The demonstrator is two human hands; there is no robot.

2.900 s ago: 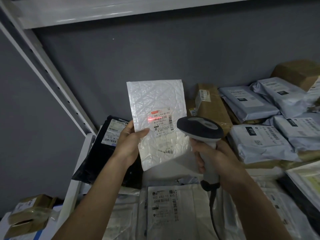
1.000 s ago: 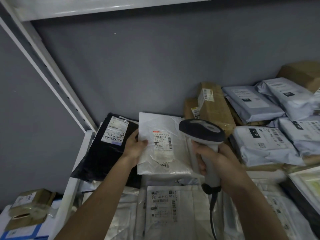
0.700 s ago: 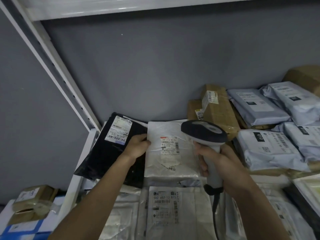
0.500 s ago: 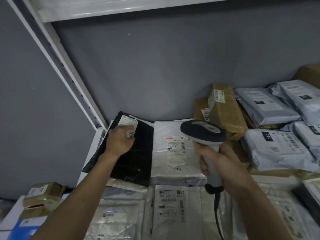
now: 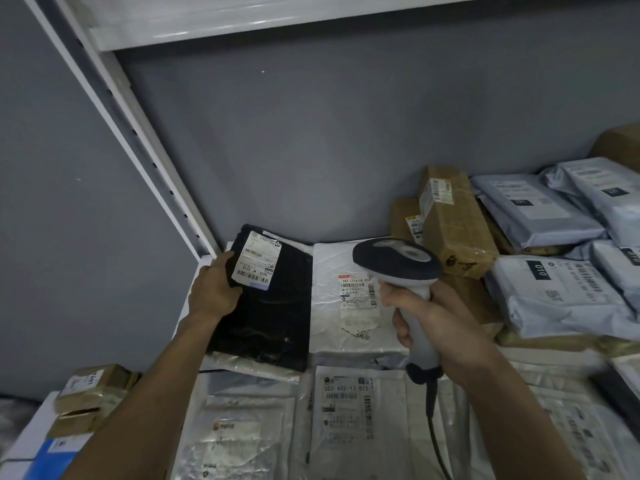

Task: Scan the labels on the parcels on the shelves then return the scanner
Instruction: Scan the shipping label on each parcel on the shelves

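Since prior frame, L hand (image 5: 216,289) has left white mailer (image 5: 346,306) lying flat at ctr and now grips black parcel (image 5: 266,306) at left-ctr by its edge, R hand (image 5: 440,323) clamped on scanner (image 5: 398,263) handle; next-parcel scan in hand, needs label (image 5: 257,260) lifted to scanner.

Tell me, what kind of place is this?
Most likely a parcel depot or courier pickup room. Labelled mailers such as the black parcel lie packed on a white metal shelf, and the right hand holds a corded barcode scanner.
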